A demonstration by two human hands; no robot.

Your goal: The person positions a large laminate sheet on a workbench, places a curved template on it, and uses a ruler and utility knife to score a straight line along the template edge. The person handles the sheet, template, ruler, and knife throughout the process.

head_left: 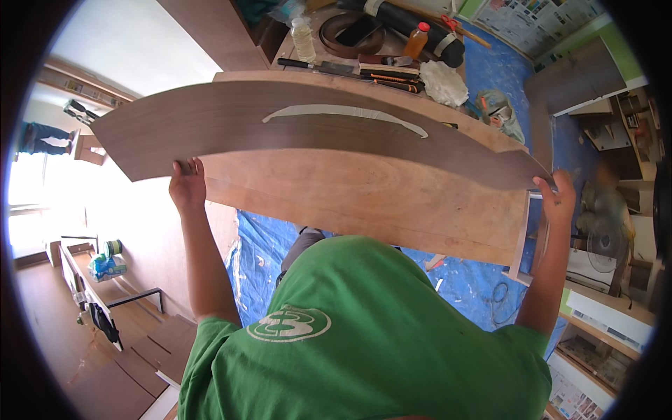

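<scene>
A long, thin brown wood-grain sheet (217,119), possibly laminate or veneer, spans the far part of the wooden work table (364,196). It bows along its length. My left hand (187,183) pinches its near edge towards the left end, thumb and fingers closed on it. At the right end, my right hand (558,196) grips the corner between thumb and fingers. On the sheet's upper face shows a pale curved streak (329,110); whether it is a strip or a mark I cannot tell.
Behind the sheet are a clear bottle (302,40), an amber bottle with a red cap (417,40), a brown coil (332,40), a black roll (437,43), hand tools (385,80) and a white cloth (444,84). Blue sheeting (483,290) covers the floor. A fan (605,245) stands at right.
</scene>
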